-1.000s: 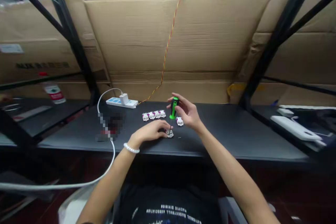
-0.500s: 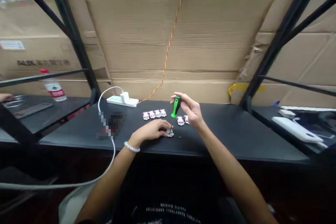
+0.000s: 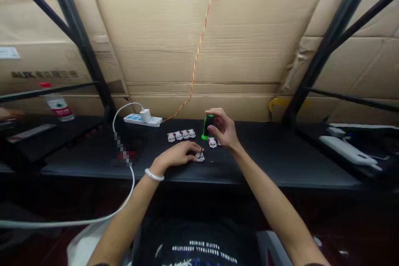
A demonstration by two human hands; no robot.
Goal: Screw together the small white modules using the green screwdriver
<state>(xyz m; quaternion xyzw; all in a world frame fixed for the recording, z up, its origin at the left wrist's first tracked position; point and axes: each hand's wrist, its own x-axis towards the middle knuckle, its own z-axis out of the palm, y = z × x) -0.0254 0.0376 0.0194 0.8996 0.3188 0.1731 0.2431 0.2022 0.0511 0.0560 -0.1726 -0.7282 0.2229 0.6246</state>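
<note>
My right hand (image 3: 225, 128) grips a green and black screwdriver (image 3: 208, 126) by its handle, fingers closed round the upper part. The shaft points down and its tip meets a small white part (image 3: 200, 157) on the black table. My left hand (image 3: 180, 153) rests on the table with its fingers closed at the left edge of that part, holding it. Behind the hands stand several similar white and magenta parts (image 3: 181, 134) in a row. Another such part (image 3: 212, 142) sits by my right hand, which partly hides one more beside it.
A tiny loose piece (image 3: 212, 161) lies right of the worked part. At the back left is a white power strip (image 3: 142, 120) with a plug and white cable (image 3: 133, 183). Cardboard (image 3: 156, 41) walls the back. Dark metal posts (image 3: 90, 58) stand at the sides, a bottle (image 3: 59, 106) beyond.
My right fingers have shifted from the top of the screwdriver to close round its handle. The whole view has moved slightly. My left hand stays at the white part.
</note>
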